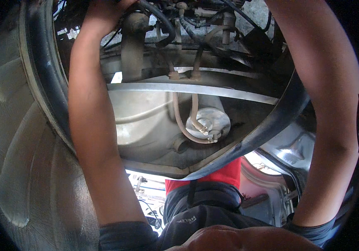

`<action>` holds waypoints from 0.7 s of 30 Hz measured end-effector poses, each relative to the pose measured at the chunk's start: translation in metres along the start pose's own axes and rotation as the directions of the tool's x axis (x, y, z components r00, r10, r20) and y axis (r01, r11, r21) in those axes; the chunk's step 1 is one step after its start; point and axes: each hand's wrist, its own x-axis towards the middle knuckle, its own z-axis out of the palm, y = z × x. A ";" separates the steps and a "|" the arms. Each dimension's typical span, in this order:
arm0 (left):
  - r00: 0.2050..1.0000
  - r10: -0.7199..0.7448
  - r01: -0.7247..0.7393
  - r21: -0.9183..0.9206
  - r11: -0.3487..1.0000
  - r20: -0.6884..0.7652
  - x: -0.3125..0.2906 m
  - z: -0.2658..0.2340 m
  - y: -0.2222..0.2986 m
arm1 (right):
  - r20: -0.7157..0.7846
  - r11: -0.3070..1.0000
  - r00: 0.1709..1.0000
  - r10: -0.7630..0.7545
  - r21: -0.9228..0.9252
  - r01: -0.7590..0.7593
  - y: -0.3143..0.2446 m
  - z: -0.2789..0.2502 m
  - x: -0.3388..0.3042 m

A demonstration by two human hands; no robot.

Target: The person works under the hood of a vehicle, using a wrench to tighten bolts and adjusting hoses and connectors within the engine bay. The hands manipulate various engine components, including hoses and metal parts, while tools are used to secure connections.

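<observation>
My left hand (106, 19) reaches to the top edge of the view, beside a thick dusty pipe (133, 46) and a curved black hose (162, 25). Its fingers are mostly cut off by the frame, so what they touch cannot be seen. My right forearm (334, 83) rises on the right and leaves through the top; that hand is out of view. Between my arms, two tan hoses (177, 111) run down to fittings on a round silver canister (208, 121). A pale metal strip (196, 90) crosses above the canister.
A black rubber-edged rim (246, 146) curves round the opening. Large grey ribbed panel (25, 138) stands at left. Tangled hoses and a metal valve-like part (229, 27) crowd the top. Someone's red garment (225, 173) and dark clothing show below the rim.
</observation>
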 end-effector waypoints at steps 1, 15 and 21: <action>1.000 -0.027 0.027 -0.028 0.999 0.000 -0.004 0.001 0.007 | -0.001 1.000 1.000 0.004 -0.003 -0.004 0.001 0.000 0.000; 0.921 0.390 -0.385 0.233 0.893 0.028 0.028 0.002 -0.058 | 0.005 1.000 1.000 0.004 -0.031 -0.004 0.004 -0.003 0.004; 0.952 0.297 -0.304 0.141 0.942 0.069 0.030 0.001 -0.050 | 0.008 0.998 1.000 0.019 -0.056 -0.018 0.011 -0.006 0.011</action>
